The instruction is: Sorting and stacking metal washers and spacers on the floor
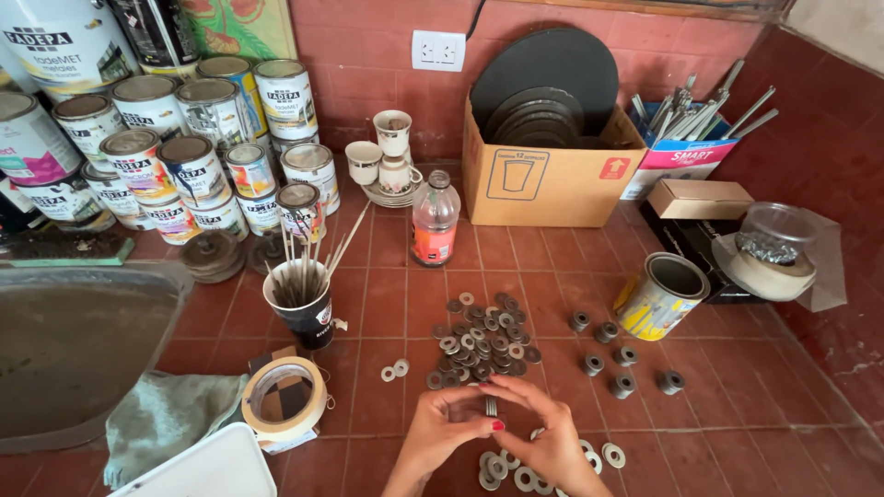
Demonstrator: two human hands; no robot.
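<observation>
Washer stack (491, 405): stood on edge between both hands, low centre of the tabletop (387, 304), its long axis running about 9 to 3 o'clock.
Left hand (440, 425): fingers closed on the stack from 9 o'clock.
Right hand (545, 433): fingers closed on it from 3 o'clock, equally near.
Dark washer pile (483, 342): at 12 o'clock, near.
Pale washers (516, 474): at 6 o'clock, under the wrists.
Tape roll (284, 400): at 9 o'clock, well apart.

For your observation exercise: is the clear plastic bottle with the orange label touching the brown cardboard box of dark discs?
Apart. The head view shows a strip of red tile between the clear plastic bottle and the brown cardboard box.
</observation>
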